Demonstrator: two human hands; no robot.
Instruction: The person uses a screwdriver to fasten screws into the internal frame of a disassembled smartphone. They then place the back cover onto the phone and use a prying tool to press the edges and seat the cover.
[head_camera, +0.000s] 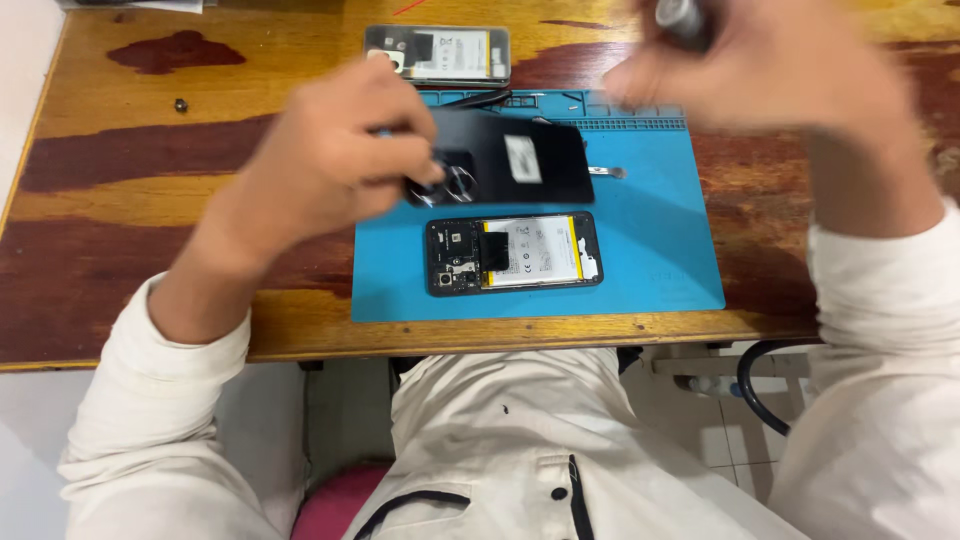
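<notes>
Lying open on a blue mat, a phone was seen with its back removed, so that the battery and the dark board at its left end were exposed. It lay flat, lengthwise, near the front edge of the mat.

Just behind it, a black back cover was held above the mat by the left hand. The fingers of that hand were closed on the cover's left end, near the round camera opening, and the cover was tilted slightly. A pale rectangular sticker was seen on its inner face.

The right hand was raised over the far right part of the mat and was blurred. It was closed around a dark cylindrical tool, of which only one end could be seen at the top edge of the view. The two hands were kept well apart.

A second phone, also opened, was seen on the wooden table beyond the mat. A small dark screw lay on the table to the far left. A thin metal piece rested on the mat just right of the cover. White sleeves covered both forearms.
</notes>
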